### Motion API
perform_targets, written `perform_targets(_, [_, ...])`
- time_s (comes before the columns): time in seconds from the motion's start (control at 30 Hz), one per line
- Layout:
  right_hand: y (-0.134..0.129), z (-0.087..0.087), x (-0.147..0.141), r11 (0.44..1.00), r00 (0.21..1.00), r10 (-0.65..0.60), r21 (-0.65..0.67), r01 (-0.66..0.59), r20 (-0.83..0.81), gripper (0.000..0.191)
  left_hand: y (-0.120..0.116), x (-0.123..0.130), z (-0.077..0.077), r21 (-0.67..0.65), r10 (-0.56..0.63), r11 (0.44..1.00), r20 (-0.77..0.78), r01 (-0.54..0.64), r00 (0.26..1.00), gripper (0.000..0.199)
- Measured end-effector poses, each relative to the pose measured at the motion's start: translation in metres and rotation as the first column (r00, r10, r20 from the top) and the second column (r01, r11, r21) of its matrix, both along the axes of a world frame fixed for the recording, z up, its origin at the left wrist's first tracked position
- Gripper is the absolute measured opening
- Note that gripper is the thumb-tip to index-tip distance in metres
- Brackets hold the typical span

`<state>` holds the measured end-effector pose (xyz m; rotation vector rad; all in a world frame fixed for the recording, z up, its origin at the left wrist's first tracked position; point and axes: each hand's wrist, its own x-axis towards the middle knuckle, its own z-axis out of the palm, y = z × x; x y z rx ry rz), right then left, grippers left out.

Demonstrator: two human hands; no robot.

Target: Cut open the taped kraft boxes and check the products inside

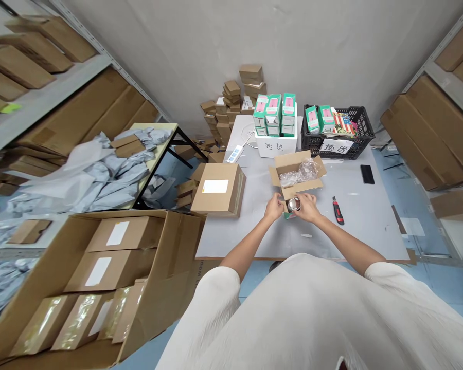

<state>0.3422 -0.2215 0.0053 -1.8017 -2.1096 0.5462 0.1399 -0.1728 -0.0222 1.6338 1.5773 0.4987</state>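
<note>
My right hand (307, 206) has its fingers closed on a shiny silver round-topped object (294, 204), whose exact kind I cannot make out. It sits at the mouth of a small green-edged box (289, 216), mostly hidden between my hands. My left hand (274, 207) grips that box from its left side. Just beyond stands an open cardboard carton (277, 181), flaps spread, with clear bubble wrap (307, 170) inside. To the right of my right hand lies a red and black utility knife (338, 211).
A closed labelled carton (216, 203) sits on the table's left. Behind are a white bin (272, 147) of green-and-pink boxes and a black crate (361, 143). A phone (367, 174) lies right. A large carton (177, 246) holding parcels stands left of the table.
</note>
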Motion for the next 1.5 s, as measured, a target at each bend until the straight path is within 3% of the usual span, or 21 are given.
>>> perform_targets(0.2, [-0.001,-0.005,0.003,0.999,0.999,0.027,0.017,-0.027,0.024,0.051,-0.003,-0.002,0.001,0.005,-0.021,1.000,0.039,0.021,0.999,0.041])
perform_targets(0.43, [-0.002,-0.013,0.008,0.999,0.999,0.052,0.000,-0.052,-0.007,0.049,-0.003,-0.003,0.006,-0.006,-0.010,1.000,0.072,0.010,0.997,0.042])
perform_targets(0.53, [0.003,-0.023,0.015,0.998,0.981,-0.052,0.013,0.055,-0.185,0.048,-0.005,-0.004,0.007,-0.008,0.013,1.000,0.102,-0.012,0.995,0.042])
perform_targets(0.63, [0.011,-0.032,0.023,0.981,0.902,-0.192,-0.072,0.178,-0.387,0.045,-0.007,-0.006,0.008,-0.011,0.033,0.999,0.157,-0.032,0.987,0.037])
perform_targets(0.73, [0.018,-0.037,0.028,0.965,0.857,-0.260,-0.129,0.226,-0.445,0.042,-0.010,-0.007,0.010,-0.009,0.046,0.999,0.190,-0.045,0.981,0.039])
perform_targets(1.1, [0.019,-0.038,0.017,0.984,0.961,-0.173,-0.087,0.157,-0.214,0.061,-0.009,0.007,0.004,0.065,0.005,0.998,0.011,-0.006,1.000,0.062])
perform_targets(1.27, [0.022,-0.041,0.019,0.982,0.976,-0.177,-0.094,0.166,-0.124,0.069,-0.008,0.009,0.001,0.183,-0.066,0.981,0.038,0.058,0.997,0.072])
perform_targets(1.5, [0.018,-0.034,0.017,0.980,0.982,-0.186,-0.076,0.183,-0.039,0.089,-0.008,0.007,0.002,0.265,-0.124,0.960,0.113,0.091,0.986,0.101])
